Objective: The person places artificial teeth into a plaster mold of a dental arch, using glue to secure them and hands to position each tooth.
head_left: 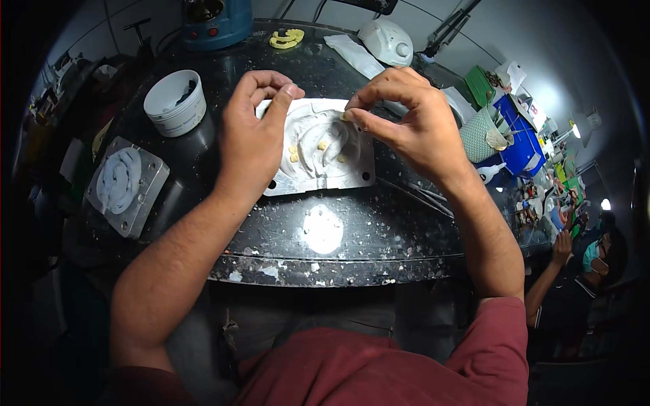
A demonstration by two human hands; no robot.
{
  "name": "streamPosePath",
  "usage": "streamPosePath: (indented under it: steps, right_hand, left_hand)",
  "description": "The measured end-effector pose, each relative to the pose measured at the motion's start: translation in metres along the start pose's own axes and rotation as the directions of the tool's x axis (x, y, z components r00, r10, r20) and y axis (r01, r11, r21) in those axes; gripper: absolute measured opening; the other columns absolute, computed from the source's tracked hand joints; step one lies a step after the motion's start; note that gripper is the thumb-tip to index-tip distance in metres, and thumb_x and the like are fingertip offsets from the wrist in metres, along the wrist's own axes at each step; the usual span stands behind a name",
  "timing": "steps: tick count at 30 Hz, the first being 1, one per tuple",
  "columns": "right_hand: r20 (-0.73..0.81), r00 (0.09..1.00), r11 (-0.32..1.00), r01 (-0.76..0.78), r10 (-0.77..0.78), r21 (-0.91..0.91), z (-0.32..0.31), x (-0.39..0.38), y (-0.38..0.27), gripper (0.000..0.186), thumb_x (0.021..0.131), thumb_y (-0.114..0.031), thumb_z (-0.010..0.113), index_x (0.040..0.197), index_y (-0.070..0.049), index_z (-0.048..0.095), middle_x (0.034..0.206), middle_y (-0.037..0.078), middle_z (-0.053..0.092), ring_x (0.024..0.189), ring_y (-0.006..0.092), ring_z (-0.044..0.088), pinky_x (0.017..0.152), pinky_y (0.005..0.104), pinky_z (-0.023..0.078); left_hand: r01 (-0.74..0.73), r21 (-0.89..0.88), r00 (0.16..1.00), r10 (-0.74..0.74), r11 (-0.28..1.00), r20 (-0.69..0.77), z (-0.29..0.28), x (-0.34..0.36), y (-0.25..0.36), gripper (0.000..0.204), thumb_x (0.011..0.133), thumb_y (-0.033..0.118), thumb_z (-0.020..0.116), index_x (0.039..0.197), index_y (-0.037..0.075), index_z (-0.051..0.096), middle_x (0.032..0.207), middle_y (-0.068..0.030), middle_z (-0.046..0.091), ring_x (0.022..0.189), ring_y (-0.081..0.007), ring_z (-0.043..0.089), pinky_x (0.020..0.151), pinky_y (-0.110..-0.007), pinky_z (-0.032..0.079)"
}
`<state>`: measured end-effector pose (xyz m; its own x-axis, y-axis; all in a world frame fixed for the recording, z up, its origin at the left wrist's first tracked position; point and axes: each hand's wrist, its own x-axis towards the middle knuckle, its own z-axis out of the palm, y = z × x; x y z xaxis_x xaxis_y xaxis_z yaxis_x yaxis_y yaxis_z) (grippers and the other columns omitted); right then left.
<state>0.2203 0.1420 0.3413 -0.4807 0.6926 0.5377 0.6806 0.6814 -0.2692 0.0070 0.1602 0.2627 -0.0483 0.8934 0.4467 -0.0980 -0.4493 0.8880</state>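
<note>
A square metal dental flask half (318,183) lies on the dark bench in front of me, filled with a pale plaster mould (308,132). Several small yellowish pieces (323,145) sit in the mould's hollows. Above the flask's far right edge, my right hand (413,115) pinches a tiny yellowish piece (347,116) between thumb and forefinger. My left hand (254,128) is at the flask's left side, its thumb and forefinger pressed together near the far edge; I cannot make out anything between them. My left hand hides part of the flask's left side.
The other flask half (145,196) with plaster lies at left. Behind it stands a white tub (169,122) with dark contents. A yellow horseshoe-shaped cast (287,38), blue machine (217,30) and white domed device (384,42) are at the back. Thin metal tools (430,197) lie right; a masked person (582,277) sits beyond.
</note>
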Motion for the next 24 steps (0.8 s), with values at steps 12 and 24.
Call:
streamPosePath:
  steps: [12,24]
  right_hand:
    - [0.088,0.991,0.988,0.109,-0.1,-0.107,0.017,0.02,0.005,0.015,0.084,-0.023,0.082,0.093,-0.012,0.077,0.089,0.0,0.069,0.095,0.0218,0.061,0.1,0.0404,0.042]
    - [0.097,0.988,0.987,0.133,-0.124,-0.089,0.019,0.02,0.008,0.015,0.082,-0.02,0.082,0.094,-0.014,0.075,0.092,0.001,0.069,0.094,0.0231,0.061,0.101,0.039,0.04]
  left_hand:
    - [-0.125,0.02,0.991,0.126,0.992,-0.053,0.001,0.005,-0.007,0.011,0.098,0.007,0.067,0.104,0.0,0.06,0.095,-0.0077,0.071,0.095,-0.0153,0.068,0.084,-0.03,0.053]
    - [-0.13,-0.003,0.99,0.13,0.991,-0.051,0.003,0.005,-0.007,0.009,0.098,0.006,0.066,0.102,0.0,0.06,0.095,-0.0078,0.07,0.095,-0.0156,0.068,0.084,-0.03,0.054]
